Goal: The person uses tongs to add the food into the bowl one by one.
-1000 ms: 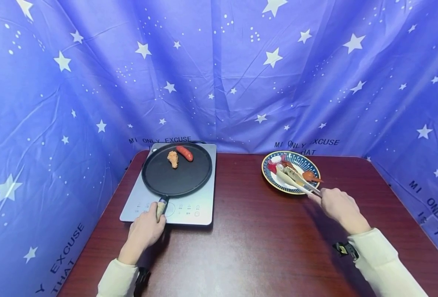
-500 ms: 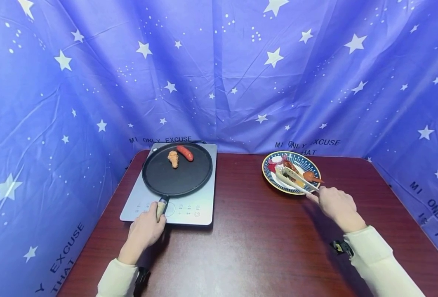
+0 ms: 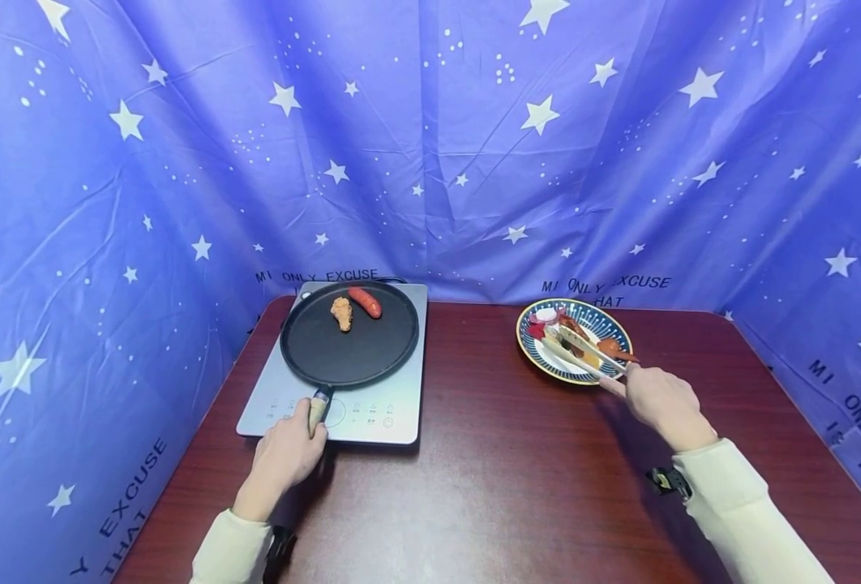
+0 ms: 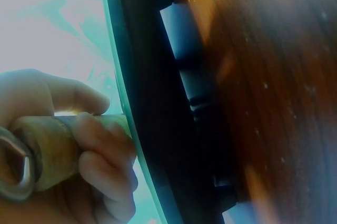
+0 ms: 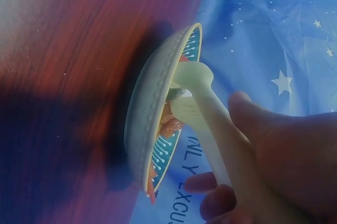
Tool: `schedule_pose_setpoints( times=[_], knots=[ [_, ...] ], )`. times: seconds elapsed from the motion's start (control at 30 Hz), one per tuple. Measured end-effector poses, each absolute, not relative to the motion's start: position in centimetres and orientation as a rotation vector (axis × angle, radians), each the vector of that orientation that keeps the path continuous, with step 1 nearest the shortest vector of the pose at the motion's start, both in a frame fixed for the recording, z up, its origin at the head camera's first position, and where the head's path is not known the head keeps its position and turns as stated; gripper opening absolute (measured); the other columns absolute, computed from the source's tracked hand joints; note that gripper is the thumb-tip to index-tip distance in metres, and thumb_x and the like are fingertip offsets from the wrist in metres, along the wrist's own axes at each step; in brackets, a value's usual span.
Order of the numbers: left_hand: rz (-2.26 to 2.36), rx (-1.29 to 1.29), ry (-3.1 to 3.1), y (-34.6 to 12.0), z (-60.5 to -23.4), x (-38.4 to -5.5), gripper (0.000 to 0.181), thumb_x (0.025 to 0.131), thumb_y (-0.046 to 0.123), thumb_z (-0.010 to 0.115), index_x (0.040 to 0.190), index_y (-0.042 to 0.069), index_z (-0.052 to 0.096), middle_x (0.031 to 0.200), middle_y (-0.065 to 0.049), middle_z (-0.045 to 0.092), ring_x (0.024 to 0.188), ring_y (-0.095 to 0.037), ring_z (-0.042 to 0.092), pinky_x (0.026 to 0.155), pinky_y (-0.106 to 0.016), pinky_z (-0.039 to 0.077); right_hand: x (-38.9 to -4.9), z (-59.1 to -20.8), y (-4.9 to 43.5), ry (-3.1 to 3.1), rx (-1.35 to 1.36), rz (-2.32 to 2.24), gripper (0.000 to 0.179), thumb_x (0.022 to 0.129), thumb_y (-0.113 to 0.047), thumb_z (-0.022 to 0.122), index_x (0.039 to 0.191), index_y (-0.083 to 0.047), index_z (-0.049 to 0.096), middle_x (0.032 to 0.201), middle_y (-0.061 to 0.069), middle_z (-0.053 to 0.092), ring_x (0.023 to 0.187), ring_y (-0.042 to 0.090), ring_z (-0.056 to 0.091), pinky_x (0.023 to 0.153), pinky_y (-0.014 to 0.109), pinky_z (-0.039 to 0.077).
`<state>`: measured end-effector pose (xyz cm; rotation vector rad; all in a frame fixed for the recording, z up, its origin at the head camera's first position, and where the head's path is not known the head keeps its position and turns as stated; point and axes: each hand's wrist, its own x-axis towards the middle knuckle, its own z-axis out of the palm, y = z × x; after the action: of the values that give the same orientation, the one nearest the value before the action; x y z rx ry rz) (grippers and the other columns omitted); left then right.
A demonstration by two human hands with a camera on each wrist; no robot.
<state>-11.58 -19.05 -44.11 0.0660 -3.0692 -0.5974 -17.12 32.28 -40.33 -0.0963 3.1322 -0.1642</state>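
My left hand [image 3: 288, 448] grips the handle [image 4: 50, 148] of a flat black frying pan [image 3: 346, 357], which sits on a silver induction cooker [image 3: 401, 405]. On the pan lie a red sausage [image 3: 365, 302] and a fried chicken piece [image 3: 341, 314]. My right hand [image 3: 660, 403] holds pale food tongs [image 5: 224, 124], their tips down among the food on a blue-patterned plate [image 3: 533, 362]. Red, white, brown and orange pieces of food share that plate. Whether the tips pinch a piece cannot be told, as the tongs hide part of it.
A dark red wooden table [image 3: 474, 454] bears the cooker on the left and the plate on the right. A blue star-printed curtain [image 3: 430, 146] encloses the back and both sides of the table.
The tongs' arms stand a little differently over the plate, and my right hand has shifted slightly left. My left hand, the pan and its food have stayed in place.
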Motion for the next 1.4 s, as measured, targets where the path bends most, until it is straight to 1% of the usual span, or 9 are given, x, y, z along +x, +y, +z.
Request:
schedule_pose_setpoints(
  times=[0.13,0.23,0.43,0.6,0.7,1.0,1.13,1.23,1.4],
  knots=[
    [-0.588,0.065,-3.061,-19.1,-44.1,-11.6,0.040,0.088,0.026,0.051,0.120,0.003,0.045,0.074,-0.019,0.058,0.062,-0.034,0.058,0.053,-0.047,0.042,-17.3,-40.0,32.0,3.152,-0.166,-0.103,0.046,0.090,-0.041,0.057,0.078,0.003,0.052,0.069,0.023,0.058,0.060,0.042,0.058,0.049,0.053,0.042],
    [-0.583,0.069,-3.055,-19.1,-44.2,-11.7,0.041,0.087,0.026,0.051,0.120,0.003,0.046,0.075,-0.020,0.059,0.064,-0.036,0.059,0.054,-0.048,0.043,-17.3,-39.9,31.9,3.198,-0.213,-0.075,0.041,0.090,-0.035,0.059,0.070,0.000,0.052,0.065,0.022,0.056,0.057,0.042,0.057,0.048,0.053,0.042],
    [-0.589,0.068,-3.063,-19.1,-44.1,-11.6,0.040,0.087,0.026,0.052,0.119,0.003,0.046,0.074,-0.019,0.058,0.064,-0.035,0.059,0.054,-0.047,0.043,-17.2,-39.9,32.3,3.221,-0.253,-0.103,0.043,0.091,-0.036,0.056,0.063,-0.004,0.053,0.061,0.021,0.056,0.053,0.042,0.055,0.046,0.054,0.042],
    [-0.581,0.066,-3.067,-19.2,-44.1,-11.6,0.042,0.087,0.026,0.051,0.121,0.002,0.045,0.076,-0.020,0.059,0.065,-0.036,0.059,0.055,-0.048,0.043,-17.2,-39.8,32.9,3.187,-0.257,-0.126,0.045,0.093,-0.039,0.053,0.065,-0.005,0.055,0.062,0.019,0.056,0.053,0.040,0.055,0.047,0.054,0.041],
    [-0.581,0.066,-3.065,-19.2,-44.1,-11.6,0.042,0.087,0.026,0.051,0.122,0.002,0.045,0.076,-0.020,0.059,0.065,-0.036,0.059,0.055,-0.048,0.043,-17.2,-39.7,33.0,3.176,-0.254,-0.109,0.045,0.093,-0.039,0.053,0.065,-0.005,0.055,0.062,0.018,0.056,0.054,0.039,0.055,0.046,0.055,0.041],
    [-0.583,0.064,-3.058,-19.1,-44.1,-11.5,0.041,0.087,0.026,0.052,0.120,0.002,0.045,0.075,-0.020,0.059,0.065,-0.036,0.059,0.055,-0.048,0.043,-17.2,-40.4,32.1,3.254,-0.257,-0.074,0.041,0.088,-0.036,0.060,0.065,-0.003,0.055,0.061,0.022,0.057,0.054,0.043,0.056,0.045,0.054,0.041],
    [-0.578,0.061,-3.060,-19.1,-44.1,-11.6,0.041,0.087,0.026,0.051,0.121,0.002,0.045,0.074,-0.019,0.058,0.064,-0.035,0.058,0.054,-0.047,0.043,-17.2,-40.3,32.1,3.251,-0.276,-0.063,0.039,0.089,-0.034,0.060,0.063,-0.005,0.054,0.061,0.020,0.056,0.053,0.042,0.056,0.044,0.054,0.041],
    [-0.578,0.062,-3.064,-19.1,-44.2,-11.6,0.042,0.088,0.026,0.051,0.121,0.002,0.045,0.074,-0.019,0.058,0.065,-0.035,0.059,0.055,-0.047,0.043,-17.2,-40.3,32.4,3.233,-0.279,-0.062,0.040,0.090,-0.035,0.058,0.062,-0.007,0.053,0.060,0.018,0.055,0.052,0.039,0.056,0.044,0.053,0.041],
    [-0.584,0.064,-3.065,-19.1,-44.2,-11.6,0.042,0.087,0.027,0.051,0.121,0.003,0.045,0.074,-0.019,0.058,0.065,-0.034,0.058,0.055,-0.047,0.043,-17.0,-40.3,32.9,3.222,-0.283,-0.103,0.040,0.091,-0.037,0.057,0.062,-0.009,0.052,0.061,0.017,0.055,0.054,0.039,0.056,0.046,0.054,0.041]
  ],
)
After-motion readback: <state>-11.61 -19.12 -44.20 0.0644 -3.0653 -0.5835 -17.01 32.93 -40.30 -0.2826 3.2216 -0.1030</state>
